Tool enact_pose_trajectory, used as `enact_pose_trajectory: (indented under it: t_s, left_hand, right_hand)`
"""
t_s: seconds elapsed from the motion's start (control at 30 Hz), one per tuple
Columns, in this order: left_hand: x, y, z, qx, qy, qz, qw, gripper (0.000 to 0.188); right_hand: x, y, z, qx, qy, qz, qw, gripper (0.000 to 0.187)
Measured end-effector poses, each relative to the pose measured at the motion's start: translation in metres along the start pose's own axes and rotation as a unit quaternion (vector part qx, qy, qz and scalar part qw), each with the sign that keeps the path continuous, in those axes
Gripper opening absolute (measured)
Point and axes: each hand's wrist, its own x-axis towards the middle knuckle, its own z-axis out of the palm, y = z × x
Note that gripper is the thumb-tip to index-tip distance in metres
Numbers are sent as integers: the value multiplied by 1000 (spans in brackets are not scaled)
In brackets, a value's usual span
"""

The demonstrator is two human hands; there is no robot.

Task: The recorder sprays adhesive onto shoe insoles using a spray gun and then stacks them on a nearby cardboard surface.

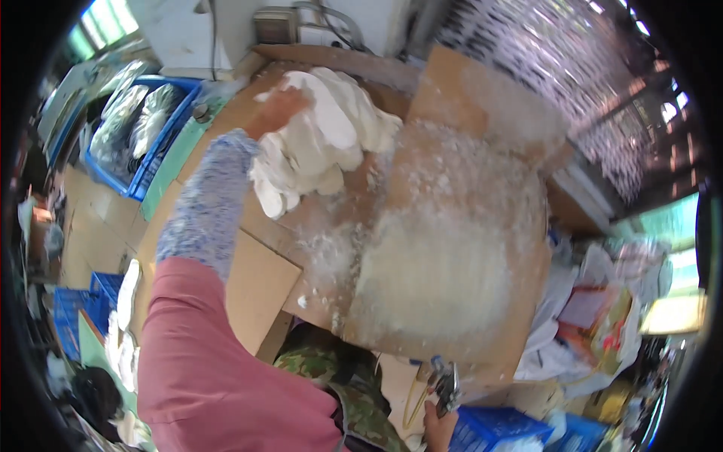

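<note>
Left of the cardboard (433, 275), white insoles (331, 117) are being touched by the left hand (285, 105), its fingers' spread unclear; below the cardboard, a spray gun (447, 386) is being gripped by the right hand (438, 428).

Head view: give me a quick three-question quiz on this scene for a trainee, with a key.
1. Multiple choice: what is the left hand touching?
a) a camouflage-patterned cloth
b) the pile of white flat pieces
c) a yellow hose
2. True or false: the right hand is empty.
3. Short answer: on which side of the pile, as the picture shows it, is the blue crate holding clear plastic bags?

Key:
1. b
2. False; it holds a metal tool that looks like a spray gun.
3. The left side.
</note>
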Motion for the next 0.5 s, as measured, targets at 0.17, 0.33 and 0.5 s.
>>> enact_pose_trajectory:
  t_s: [0.17,0.33,0.5]
  left_hand:
    - [28,23,-91,-275,-194,17,941,37]
    - [54,151,-195,-642,-268,-127,707,45]
    - [56,284,-190,-672,-286,-66,680,63]
  right_hand:
    - [9,10,-23,39,-21,-109,993,27]
    - [16,17,-47,132,-7,-125,983,30]
    - [21,34,-68,187,-3,-121,975,30]
